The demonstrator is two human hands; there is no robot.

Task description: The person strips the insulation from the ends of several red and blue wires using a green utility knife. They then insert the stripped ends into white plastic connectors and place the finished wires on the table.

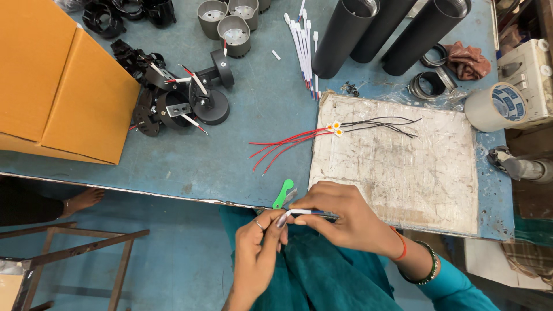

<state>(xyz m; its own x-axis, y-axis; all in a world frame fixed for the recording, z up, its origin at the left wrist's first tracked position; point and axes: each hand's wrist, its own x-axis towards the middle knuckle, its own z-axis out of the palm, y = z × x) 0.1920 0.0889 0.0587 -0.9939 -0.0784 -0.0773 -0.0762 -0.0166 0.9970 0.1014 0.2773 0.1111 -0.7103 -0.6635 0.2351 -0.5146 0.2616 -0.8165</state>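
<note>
The right hand (345,216) and left hand (256,245), at 6 o'clock off the counter (253,115) edge, both pinch 1 white sleeved wire (302,212); a green tool (283,193) sits just beside it. A steady, close grip looks best here.

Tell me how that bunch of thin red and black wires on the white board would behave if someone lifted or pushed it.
The bunch of thin red and black wires would probably flop and droop, since the strands curve loosely and splay at both ends. It looks light for its length, so a push would likely slide it across the scuffed white board. Its red ends overhang onto the blue table and could snag.
</note>
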